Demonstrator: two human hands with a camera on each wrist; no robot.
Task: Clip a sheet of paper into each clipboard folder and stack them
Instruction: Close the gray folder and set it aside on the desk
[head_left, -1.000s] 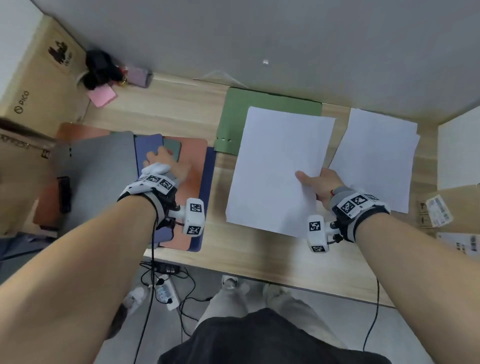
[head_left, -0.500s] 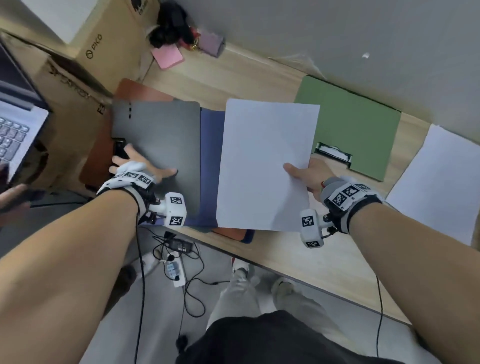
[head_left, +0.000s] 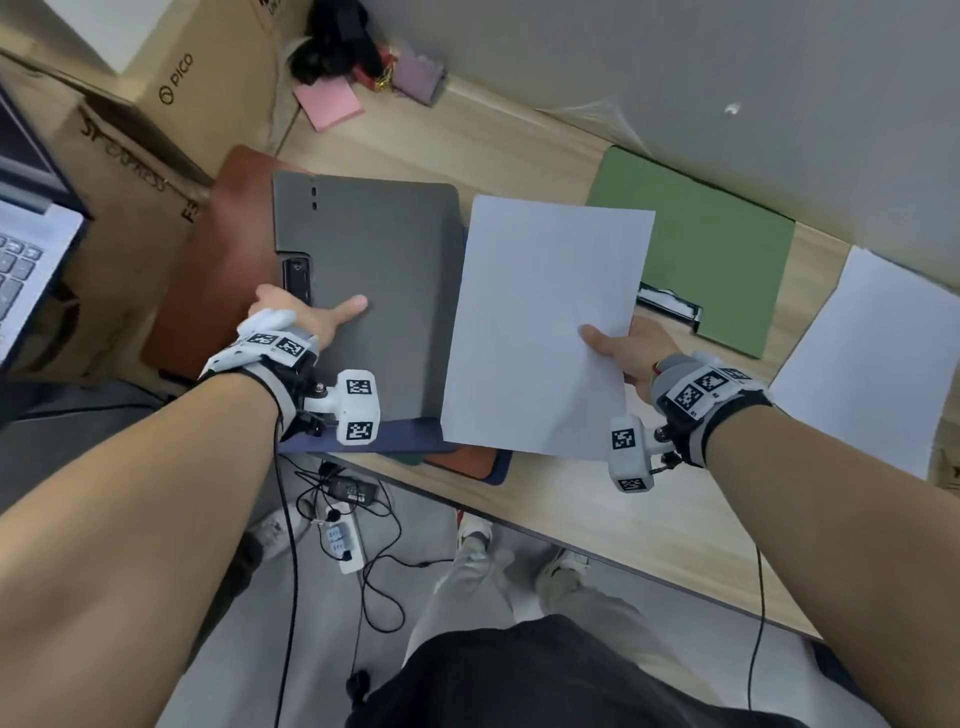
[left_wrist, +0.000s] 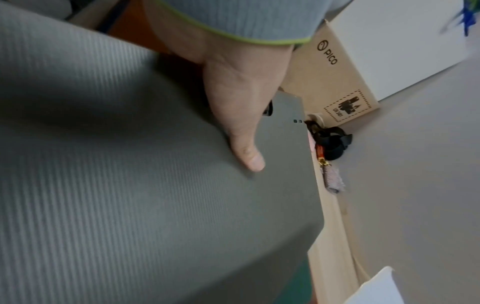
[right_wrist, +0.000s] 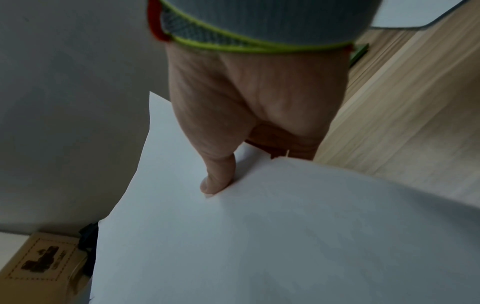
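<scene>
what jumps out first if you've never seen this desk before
The white sheet held up mid-desk, pinched at its edge by the right hand. Left of it, the left hand grips the grey folder by its clip side, atop other folders. A green folder lies open near the wall.

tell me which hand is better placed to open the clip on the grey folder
Left. The left hand already grips the grey folder beside its clip; the right hand is busy pinching the sheet.

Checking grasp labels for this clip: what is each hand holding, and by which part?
Right hand pinches the sheet of paper at its right edge. Left hand grips the grey clipboard folder at its clip edge.
</scene>
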